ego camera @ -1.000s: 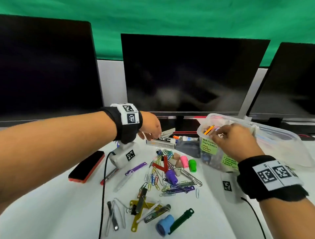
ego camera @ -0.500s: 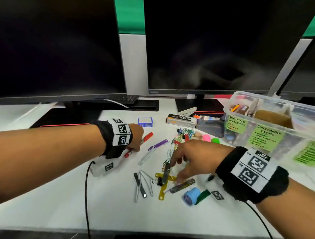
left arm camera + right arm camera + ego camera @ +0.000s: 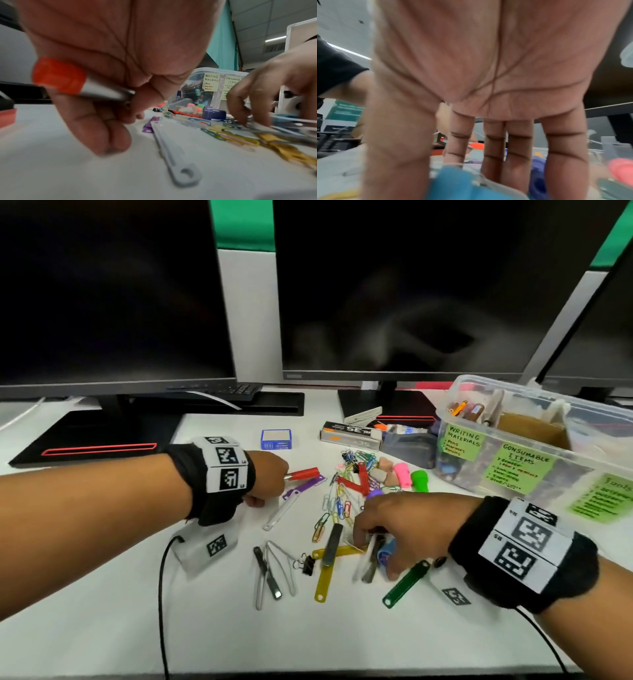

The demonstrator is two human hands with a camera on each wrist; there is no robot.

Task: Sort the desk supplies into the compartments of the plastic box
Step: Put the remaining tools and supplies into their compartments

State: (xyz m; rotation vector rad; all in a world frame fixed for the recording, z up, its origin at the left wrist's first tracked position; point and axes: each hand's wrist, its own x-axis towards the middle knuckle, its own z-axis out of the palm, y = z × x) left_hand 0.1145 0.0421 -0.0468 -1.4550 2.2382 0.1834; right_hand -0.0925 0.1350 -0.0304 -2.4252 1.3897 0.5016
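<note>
My left hand (image 3: 270, 491) grips a silver pen with a red cap (image 3: 301, 475) just above the desk; in the left wrist view the pen (image 3: 68, 83) lies across my curled fingers. Over the pile of supplies, my right hand (image 3: 375, 556) points its fairly straight fingers down. They touch a grey clip and a blue cylinder (image 3: 385, 553), and the right wrist view shows the fingers (image 3: 493, 155) down among blurred items. The clear plastic box (image 3: 479, 380) stands at the right with green labels, pens in its left compartment. Coloured paper clips (image 3: 339, 505) lie scattered mid-desk.
A yellow strip (image 3: 325, 573), green strip (image 3: 406, 583), white strip (image 3: 281, 513), purple strip (image 3: 305, 487) and binder clip (image 3: 308, 565) lie around the pile. Pink and green caps (image 3: 402, 474), a staple box (image 3: 349, 434) and a blue box (image 3: 275, 438) sit behind. Monitors stand along the back.
My right hand left the box and came down onto the pile by the blue cylinder. My left hand moved to the near left and took hold of the red-capped pen.
</note>
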